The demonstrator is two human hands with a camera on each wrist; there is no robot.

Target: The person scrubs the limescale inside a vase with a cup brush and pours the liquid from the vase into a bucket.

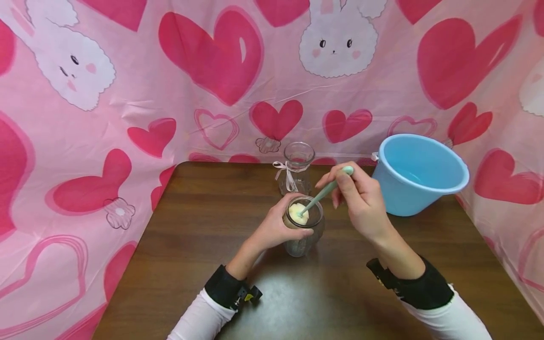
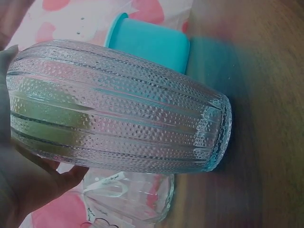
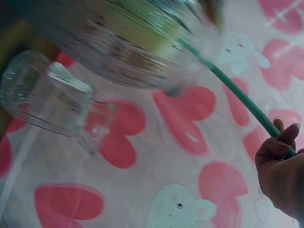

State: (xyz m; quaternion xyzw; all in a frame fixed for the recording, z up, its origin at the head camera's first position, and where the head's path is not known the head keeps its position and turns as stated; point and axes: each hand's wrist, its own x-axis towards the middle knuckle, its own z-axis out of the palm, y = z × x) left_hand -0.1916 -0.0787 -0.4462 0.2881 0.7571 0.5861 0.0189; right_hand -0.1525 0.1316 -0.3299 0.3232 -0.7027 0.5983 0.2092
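My left hand [image 1: 274, 225] grips a ribbed clear glass vase [image 1: 299, 247] near its rim, thumb on the near side. The dotted glass surface of this vase fills much of the left wrist view. My right hand [image 1: 366, 202] pinches the green handle of a sponge brush [image 1: 321, 193], whose pale yellow sponge head sits inside the mouth of the vase. The handle slants up to the right. In the right wrist view the fingers [image 3: 283, 142] curl round the handle's end, while the vase is blurred. Whether the vase base touches the table is hard to tell.
A smaller glass vase [image 1: 301, 166] with a white ribbon bow stands just behind. At the back right is a light blue bucket [image 1: 397, 189]. Everything is on a dark wooden table [image 1: 191, 226], with a pink heart-and-rabbit cloth [image 1: 140, 108] around its back and sides.
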